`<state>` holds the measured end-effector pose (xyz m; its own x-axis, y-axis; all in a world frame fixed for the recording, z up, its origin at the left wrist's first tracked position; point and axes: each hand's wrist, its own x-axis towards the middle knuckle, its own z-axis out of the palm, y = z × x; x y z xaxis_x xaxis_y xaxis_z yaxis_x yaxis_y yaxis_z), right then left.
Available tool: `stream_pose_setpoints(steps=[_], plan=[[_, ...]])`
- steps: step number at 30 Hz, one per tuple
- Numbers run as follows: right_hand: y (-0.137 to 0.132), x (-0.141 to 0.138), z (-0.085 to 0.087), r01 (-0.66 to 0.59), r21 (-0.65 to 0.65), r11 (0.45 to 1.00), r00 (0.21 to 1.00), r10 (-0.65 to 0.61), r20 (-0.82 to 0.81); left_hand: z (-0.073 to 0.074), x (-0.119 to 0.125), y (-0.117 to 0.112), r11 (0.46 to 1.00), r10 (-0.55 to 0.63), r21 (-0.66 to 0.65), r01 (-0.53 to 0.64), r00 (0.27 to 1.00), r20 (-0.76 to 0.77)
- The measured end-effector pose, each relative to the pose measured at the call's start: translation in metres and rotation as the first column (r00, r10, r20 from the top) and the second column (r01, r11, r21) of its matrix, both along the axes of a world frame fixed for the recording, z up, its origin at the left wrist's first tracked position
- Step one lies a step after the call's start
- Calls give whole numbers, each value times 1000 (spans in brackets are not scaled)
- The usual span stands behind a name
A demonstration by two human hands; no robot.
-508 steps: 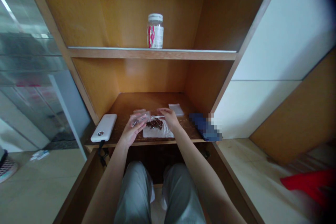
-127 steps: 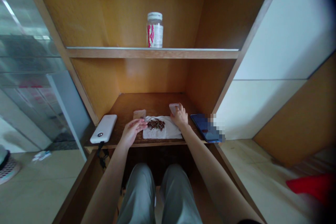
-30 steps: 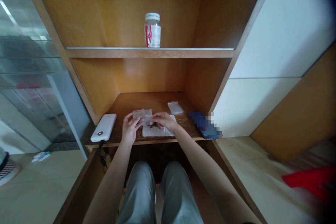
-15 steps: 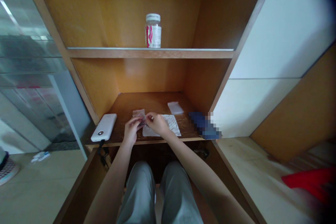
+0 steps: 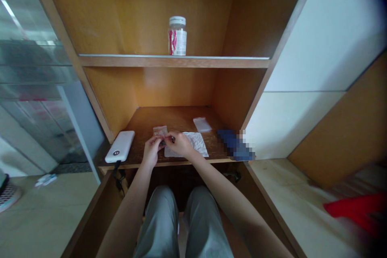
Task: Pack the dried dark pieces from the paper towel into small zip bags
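My left hand (image 5: 152, 150) is closed, its fingertips pinching a small dark item (image 5: 162, 142) over the brown shelf. My right hand (image 5: 179, 143) meets it from the right, thumb and fingers pinched, with another dark, shiny bit (image 5: 173, 139) showing between them. The item's kind is too small to make out. Just beyond the fingertips is a small clear zip bag (image 5: 160, 130); whether a finger holds its lower end is hidden. Under and beside my right hand lies a crumpled white sheet (image 5: 198, 143), partly covered by the hand.
A white power bank (image 5: 120, 147) with a black cable lies at the left. Another clear zip bag (image 5: 202, 124) rests behind the sheet, and a dark blue, partly blurred object (image 5: 232, 143) is at the right. A white-capped bottle (image 5: 177, 37) stands on the upper shelf.
My right hand has shifted slightly left, closer to my left hand. Dark bits now show at its fingers. The other things lie as before.
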<state>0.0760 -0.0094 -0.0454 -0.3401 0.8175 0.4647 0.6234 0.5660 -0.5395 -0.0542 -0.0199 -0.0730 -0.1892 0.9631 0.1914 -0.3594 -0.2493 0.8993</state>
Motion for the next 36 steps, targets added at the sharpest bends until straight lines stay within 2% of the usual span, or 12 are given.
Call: stream_pose_setpoints(steps=[9, 15, 19, 27, 31, 36], plan=[[-4, 2, 8, -8, -7, 1000, 998, 9, 69, -1, 0, 2, 1000, 11, -4, -11, 999, -49], [-8, 0, 13, 136, -33, 990, 968, -125, 219, -1, 0, 1, 1000, -1, 10, 2, 997, -79], [-10, -4, 16, 162, -3, 987, 943, -154, 296, -3, 0, 2, 1000, 24, 23, -21, 993, -116], [-10, -9, 15, 188, 63, 980, 917, -199, 347, -13, -2, 8, 996, 82, 46, -75, 979, -187], [-6, -8, 13, 206, 79, 975, 919, -221, 326, -10, 0, 5, 995, 98, 52, -91, 979, -176], [0, 0, 17, 328, 67, 942, 901, -334, 279, -4, 3, 2, 995, 98, 28, -96, 989, -107]])
